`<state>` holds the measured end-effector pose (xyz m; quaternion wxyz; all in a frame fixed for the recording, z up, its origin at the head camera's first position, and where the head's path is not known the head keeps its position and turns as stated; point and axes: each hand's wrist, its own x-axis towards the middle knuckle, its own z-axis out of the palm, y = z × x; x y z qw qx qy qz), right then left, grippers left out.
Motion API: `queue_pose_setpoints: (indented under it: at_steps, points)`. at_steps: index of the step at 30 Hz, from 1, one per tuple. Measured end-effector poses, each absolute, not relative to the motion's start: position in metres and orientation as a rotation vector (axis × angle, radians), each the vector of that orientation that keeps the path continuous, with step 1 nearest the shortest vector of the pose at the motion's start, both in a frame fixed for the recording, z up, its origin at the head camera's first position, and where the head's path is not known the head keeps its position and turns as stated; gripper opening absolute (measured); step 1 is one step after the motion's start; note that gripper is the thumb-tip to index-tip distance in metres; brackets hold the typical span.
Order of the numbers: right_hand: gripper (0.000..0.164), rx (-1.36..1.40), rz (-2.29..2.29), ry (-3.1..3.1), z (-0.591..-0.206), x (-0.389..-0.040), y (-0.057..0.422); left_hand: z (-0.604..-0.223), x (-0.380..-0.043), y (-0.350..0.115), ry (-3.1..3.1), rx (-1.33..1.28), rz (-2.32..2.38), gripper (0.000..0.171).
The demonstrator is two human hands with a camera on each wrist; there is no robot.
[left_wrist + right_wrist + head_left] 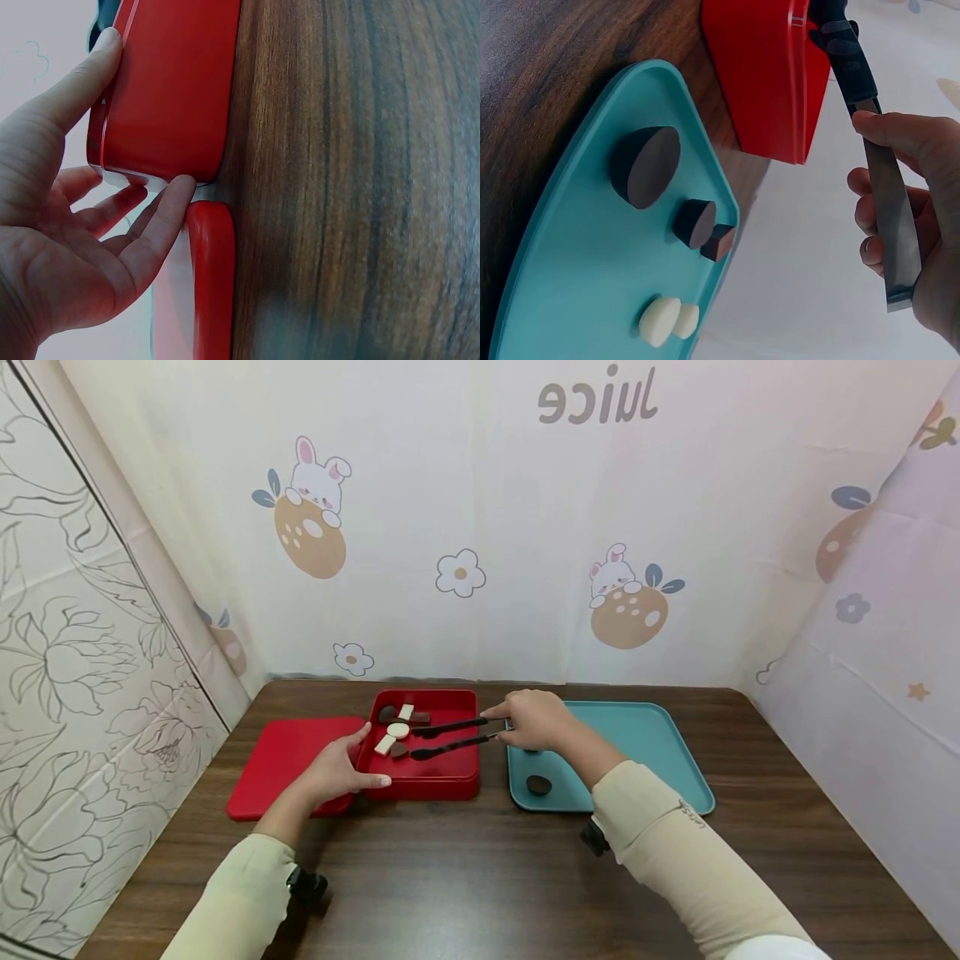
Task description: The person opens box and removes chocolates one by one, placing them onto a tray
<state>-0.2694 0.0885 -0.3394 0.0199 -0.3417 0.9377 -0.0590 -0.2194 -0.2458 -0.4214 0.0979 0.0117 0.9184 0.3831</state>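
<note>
My left hand point(335, 772) holds the front left corner of a red box point(431, 789), thumb on the front rim and fingers along the left side. Inside lie several brown and white chocolates, among them a round white chocolate point(398, 730). My right hand point(540, 718) grips tongs point(450, 747) with metal arms and black tips. The tips reach over the box and stand apart beside the chocolates; I see nothing between them. On the teal tray point(562, 247) sit a large dark chocolate point(645, 166), smaller brown ones and white chocolates point(660, 321).
A flat red lid point(292, 760) lies left of the box, close to its side. The teal tray stands to the right, partly under my right forearm. Everything is on a dark wooden table point(450, 877), with a patterned curtain point(465, 510) hanging behind.
</note>
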Motion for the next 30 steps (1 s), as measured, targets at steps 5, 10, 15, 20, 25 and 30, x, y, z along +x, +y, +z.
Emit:
queue_pose_setpoints:
  at_steps: [5, 10, 15, 20, 25, 30]
  points:
    - [0.041, -1.012, -0.204, 2.881, -0.347, -0.277, 0.080, -0.422, -0.220, -0.246, 2.726, 0.042, 1.129, 0.114]
    - [0.041, -0.966, -0.215, 2.847, -0.353, -0.281, 0.073, -0.423, -0.220, -0.247, 2.729, 0.048, 1.133, 0.114]
    - [0.039, -0.969, -0.197, 2.842, -0.359, -0.282, 0.066, -0.424, -0.220, -0.247, 2.734, 0.061, 1.130, 0.113]
    - [0.039, -0.956, -0.178, 2.843, -0.362, -0.282, 0.058, -0.425, -0.220, -0.247, 2.738, 0.078, 1.131, 0.113]
    - [0.039, -0.920, -0.212, 2.827, -0.363, -0.281, 0.052, -0.426, -0.220, -0.247, 2.743, 0.099, 1.130, 0.113]
    - [0.040, -0.896, -0.204, 2.822, -0.364, -0.281, 0.049, -0.426, -0.220, -0.248, 2.745, 0.103, 1.131, 0.112]
